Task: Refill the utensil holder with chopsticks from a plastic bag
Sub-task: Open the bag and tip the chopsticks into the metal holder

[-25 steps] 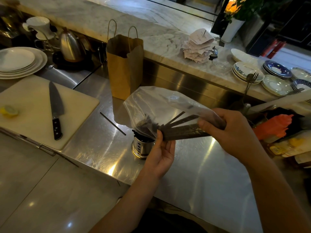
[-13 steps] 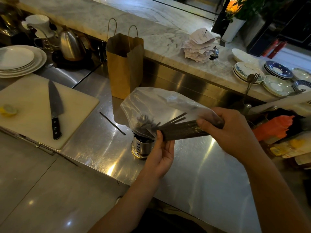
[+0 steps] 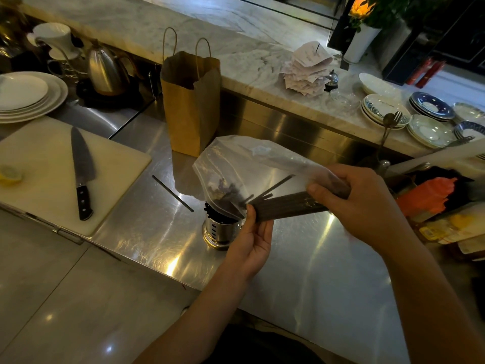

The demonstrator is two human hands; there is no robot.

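Observation:
A clear plastic bag [image 3: 252,164] full of dark chopsticks [image 3: 286,204] lies nearly level above the steel counter, its open mouth over a perforated metal utensil holder [image 3: 220,232]. My right hand [image 3: 364,206] grips the bag's closed end around the bundle. My left hand [image 3: 252,240] pinches the lower edge of the bag's mouth just beside the holder. Dark chopstick tips show inside the holder's rim. One loose chopstick [image 3: 173,193] lies on the counter to the holder's left.
A brown paper bag [image 3: 190,101] stands behind the holder. At the left, a cutting board [image 3: 39,179] carries a knife [image 3: 81,174] and a lemon piece. Stacked plates [image 3: 26,95], a kettle [image 3: 105,69] and several dishes [image 3: 425,122] line the back; bottles [image 3: 430,195] stand right.
The bag's mouth has dipped slightly lower towards the holder and the chopsticks have shifted a little inside it. Both hands keep the same hold.

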